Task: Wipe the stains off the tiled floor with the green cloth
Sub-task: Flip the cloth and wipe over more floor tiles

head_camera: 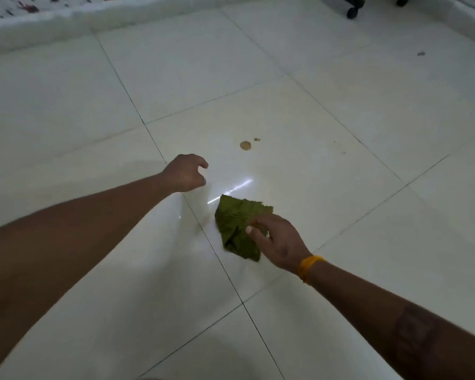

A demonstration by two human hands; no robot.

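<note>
Head view: looks down on a pale tiled floor (313,111) with both bare arms reaching forward.
Green cloth: the green cloth (237,229) lies crumpled on the tile, just beside a grout line, nearer the person than the stains.
Right hand: the right hand (277,242) rests on the cloth's near edge, thumb and fingertips pinching a fold; an orange wristband (309,267) circles the wrist.
Left hand: the left hand (185,172) hovers off the floor with fingers loosely curled, holding nothing.
Stains: a brown stain (245,145) and a smaller brown spot (256,139) sit on the same tile, beyond the cloth and apart from it; a dark speck (421,53) lies far off to the right.
Step in hand: by my judgement, gathering the cloth before the wipe.
Doing it well: bunch the cloth into a flat pad under the palm, slide it forward over both brown marks, press firmly, and draw back toward the body so residue is lifted rather than smeared.
Hard to make out: whether the stains are wet or dried; dim light and a bright glare streak near the cloth could mask fainter marks.
Cut off: patterned fabric (25,9) along the top edge and chair castors (353,10) at top right.
</note>
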